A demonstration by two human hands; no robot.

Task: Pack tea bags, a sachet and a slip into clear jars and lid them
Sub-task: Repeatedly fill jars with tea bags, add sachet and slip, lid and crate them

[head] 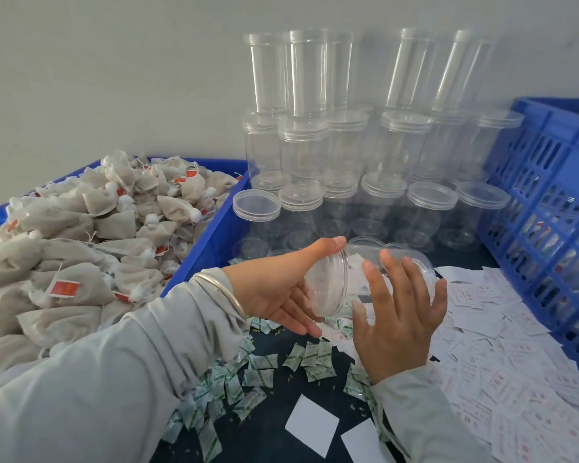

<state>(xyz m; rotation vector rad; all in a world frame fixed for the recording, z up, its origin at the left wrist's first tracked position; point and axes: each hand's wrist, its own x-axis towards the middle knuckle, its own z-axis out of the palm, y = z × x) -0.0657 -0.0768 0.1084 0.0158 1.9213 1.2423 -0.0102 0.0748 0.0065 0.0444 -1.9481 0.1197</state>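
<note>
A clear jar [365, 252] lies on its side in the air above the dark table. My left hand [274, 289] grips its clear lid [328, 285] at the jar's left end, thumb on the top of the rim and fingers underneath. My right hand [395, 322] wraps over the jar's body, fingers spread across it. The jar looks empty. Tea bags [81, 235] with red tags are heaped in a blue bin [211, 242] at the left. Green-printed sachets [248, 372] lie scattered under my hands. White printed slips [482, 345] cover the table at the right.
Several lidded clear jars [331, 145] are stacked in tiers against the wall behind my hands, with an upturned lid [256, 203] on one at the left. A blue slotted crate [549, 195] stands at the right. Two blank white cards [311, 426] lie near the front edge.
</note>
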